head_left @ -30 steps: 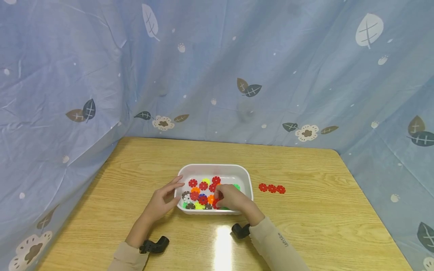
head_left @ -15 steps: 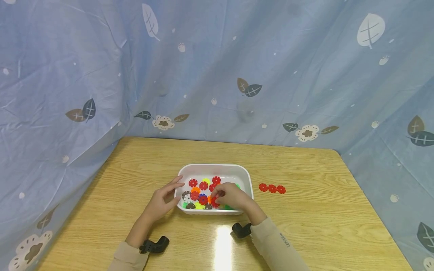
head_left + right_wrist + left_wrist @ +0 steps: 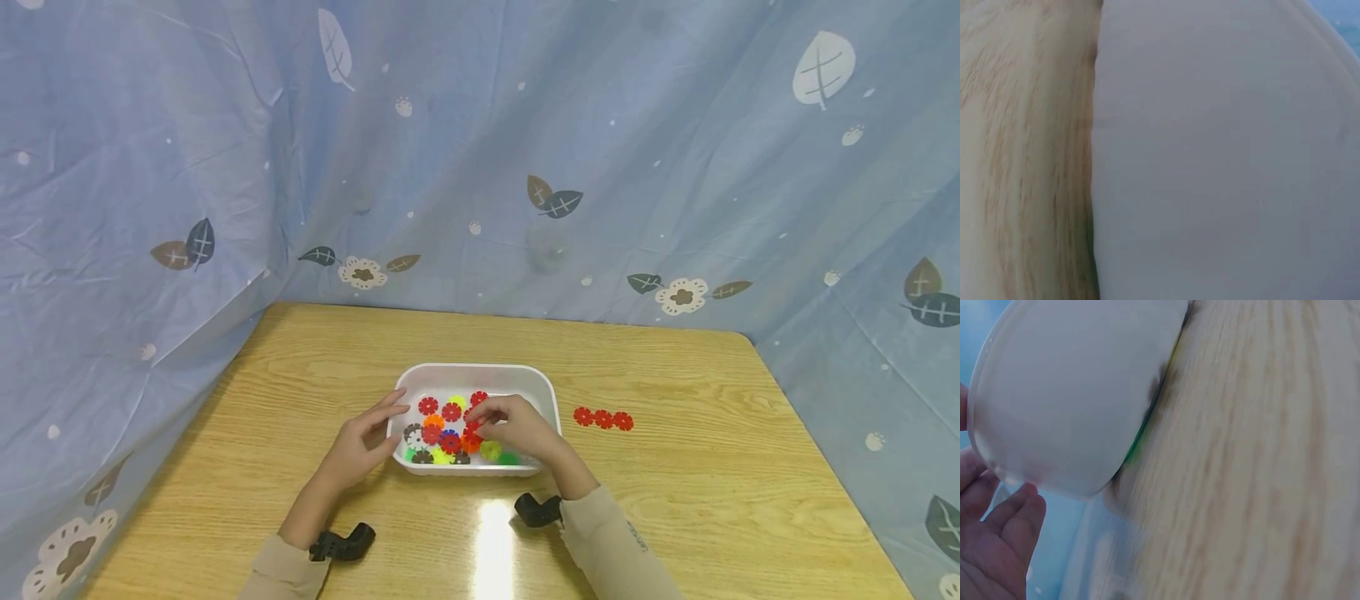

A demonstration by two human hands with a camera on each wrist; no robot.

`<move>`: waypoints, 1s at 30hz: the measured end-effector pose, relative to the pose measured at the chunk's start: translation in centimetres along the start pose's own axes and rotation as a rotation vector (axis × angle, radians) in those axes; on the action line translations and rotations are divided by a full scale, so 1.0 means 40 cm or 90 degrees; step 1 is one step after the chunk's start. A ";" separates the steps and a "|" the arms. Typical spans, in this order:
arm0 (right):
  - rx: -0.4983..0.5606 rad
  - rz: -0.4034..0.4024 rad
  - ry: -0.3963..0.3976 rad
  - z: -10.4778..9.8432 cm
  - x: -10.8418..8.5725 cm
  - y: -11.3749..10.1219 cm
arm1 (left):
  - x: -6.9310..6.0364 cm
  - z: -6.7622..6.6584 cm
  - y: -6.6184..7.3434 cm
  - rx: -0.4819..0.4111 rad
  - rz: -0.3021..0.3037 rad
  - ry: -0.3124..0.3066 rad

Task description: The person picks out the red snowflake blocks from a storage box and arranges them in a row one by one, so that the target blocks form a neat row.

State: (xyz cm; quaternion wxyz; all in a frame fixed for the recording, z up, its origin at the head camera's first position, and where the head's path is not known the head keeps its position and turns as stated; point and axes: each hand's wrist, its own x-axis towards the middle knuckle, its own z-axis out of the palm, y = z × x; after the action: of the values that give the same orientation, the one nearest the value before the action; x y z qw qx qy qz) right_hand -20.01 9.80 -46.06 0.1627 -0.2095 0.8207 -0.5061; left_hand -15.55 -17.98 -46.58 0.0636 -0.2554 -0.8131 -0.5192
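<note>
A white plastic tray (image 3: 551,392) holds loose snowflake discs in red, orange, yellow, green, blue, brown and white. At its left end my left hand (image 3: 356,450) rests with spread fingers over the rim; in the left wrist view, fingertips of this left hand (image 3: 1013,531) touch the tray's outer wall (image 3: 1072,394). My right hand (image 3: 517,429) reaches over the tray's right half. Its thumb and index finger pinch a red snowflake disc (image 3: 473,431), partly covered by the fingers. In the right wrist view only the tray wall (image 3: 1222,150) and tabletop show, with no hand.
Three red snowflake discs (image 3: 603,419) lie in a joined row on the wooden table (image 3: 675,500), right of the tray. A blue leaf-print curtain (image 3: 465,150) hangs behind and at both sides. Each wrist wears a black camera mount (image 3: 343,543).
My right hand has moved slightly up and left inside the tray, the red disc moving with it. Yellow and green discs now show below it. The left hand stays in place.
</note>
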 end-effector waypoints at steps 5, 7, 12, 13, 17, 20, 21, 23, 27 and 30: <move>0.009 -0.012 0.002 -0.007 -0.006 -0.002 | -0.002 0.005 -0.025 0.011 -0.001 0.004; 0.011 -0.015 0.006 -0.011 -0.010 -0.004 | -0.004 0.010 -0.048 0.015 0.001 0.006; 0.021 -0.023 0.021 -0.029 -0.026 -0.005 | -0.008 0.015 -0.089 0.012 -0.003 0.006; 0.026 -0.024 0.025 -0.033 -0.029 -0.004 | -0.009 0.015 -0.091 0.011 -0.003 0.007; 0.055 -0.028 0.047 -0.055 -0.042 0.000 | -0.011 0.014 -0.095 0.005 0.004 0.008; 0.078 -0.029 0.066 -0.073 -0.053 0.000 | -0.012 0.013 -0.098 -0.001 0.004 0.010; 0.086 -0.030 0.073 -0.078 -0.058 0.000 | -0.012 0.014 -0.099 0.002 0.008 0.012; 0.099 -0.029 0.087 -0.090 -0.068 0.000 | -0.012 0.014 -0.101 0.002 0.007 0.012; 0.125 -0.024 0.124 -0.114 -0.090 0.011 | -0.013 0.015 -0.102 0.003 0.005 0.013; 0.145 -0.019 0.166 -0.132 -0.107 0.021 | -0.013 0.014 -0.099 -0.002 0.001 0.012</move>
State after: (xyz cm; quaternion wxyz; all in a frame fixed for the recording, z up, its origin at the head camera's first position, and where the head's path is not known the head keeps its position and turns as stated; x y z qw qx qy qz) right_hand -19.00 16.36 -44.30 0.0700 -0.1346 0.7688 -0.6213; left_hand -16.93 -18.96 -50.25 0.0711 -0.2513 -0.8117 -0.5225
